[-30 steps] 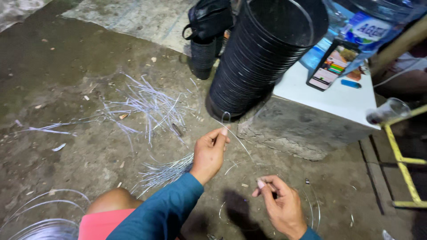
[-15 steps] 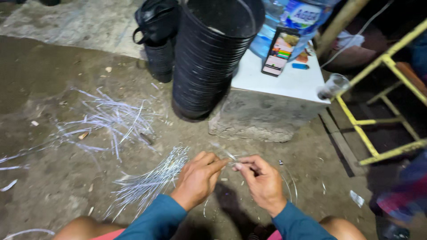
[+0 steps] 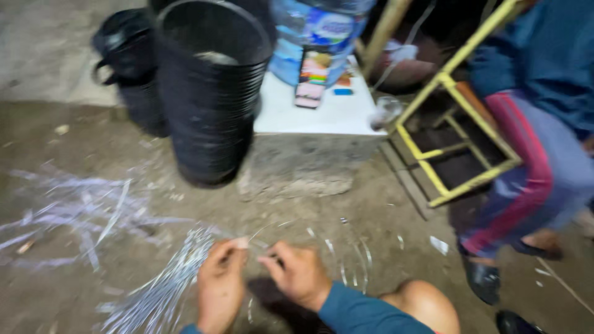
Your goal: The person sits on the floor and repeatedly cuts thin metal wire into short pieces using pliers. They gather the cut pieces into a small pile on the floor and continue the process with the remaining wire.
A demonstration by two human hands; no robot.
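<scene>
Wire [image 3: 258, 234], thin and pale: where does it lie relative to the stack of black pots [image 3: 210, 93]?

— Below the stack, on the dirt ground [image 3: 74, 136], pinched between both hands. A bundle of cut wires [image 3: 162, 291] fans out just left of the hands.

— Pose of the left hand [image 3: 220, 286]?

— Back of the hand upward, fingers curled, thumb and forefinger closed on one end of the wire.

— And the right hand [image 3: 298, 273]?

— Likewise curled, fingertips pressed together on the other end; its teal sleeve [image 3: 365, 312] runs down toward a bare knee [image 3: 427, 306]. The hands sit near each other, not touching.

— What stands right of the stack?

— A white slab [image 3: 322, 114], touching the pots, and farther right a yellow metal frame [image 3: 458, 142], beside another person's striped trouser leg [image 3: 526, 179]. Motion blur hides finer detail.
</scene>
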